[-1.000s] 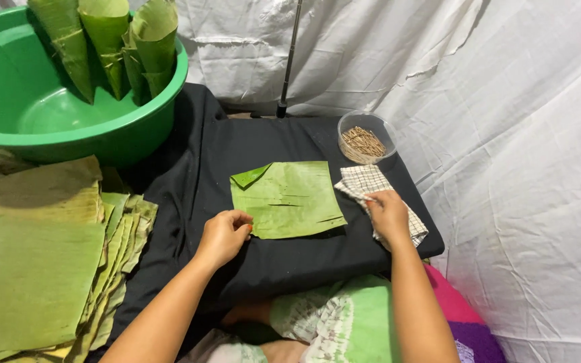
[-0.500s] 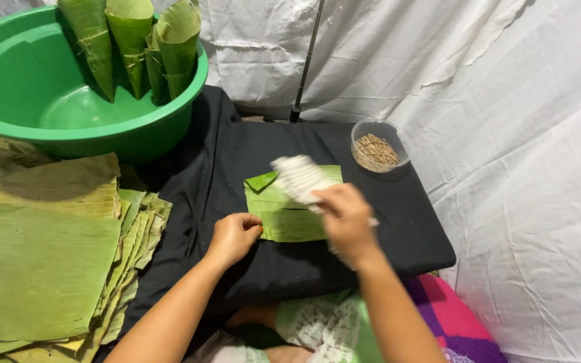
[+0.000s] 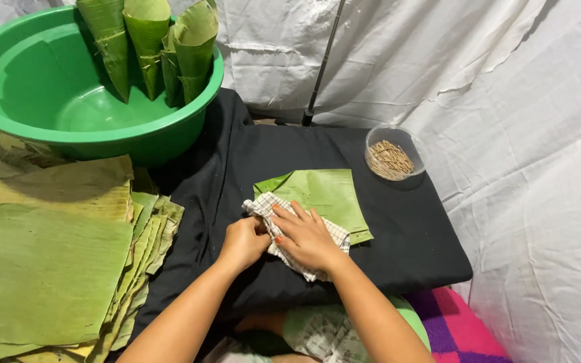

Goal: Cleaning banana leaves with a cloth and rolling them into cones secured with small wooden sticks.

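Observation:
A green banana leaf piece (image 3: 324, 195) lies flat on the black cloth-covered surface (image 3: 405, 228). A white checked cloth (image 3: 290, 232) rests on the leaf's near left part. My right hand (image 3: 304, 235) presses flat on the cloth with fingers spread. My left hand (image 3: 243, 240) is curled beside it, touching the cloth's left edge and the leaf's near corner.
A green plastic basin (image 3: 48, 94) at the far left holds several rolled leaf cones (image 3: 149, 47). A stack of flat leaves (image 3: 48, 269) lies at the left. A small clear bowl of thin sticks (image 3: 391, 158) stands at the far right. White sheeting hangs behind.
My right hand picked the checked cloth up from the right side, carried it over the leaf and now presses it down on the leaf's near left part. The left hand stayed at the leaf's corner.

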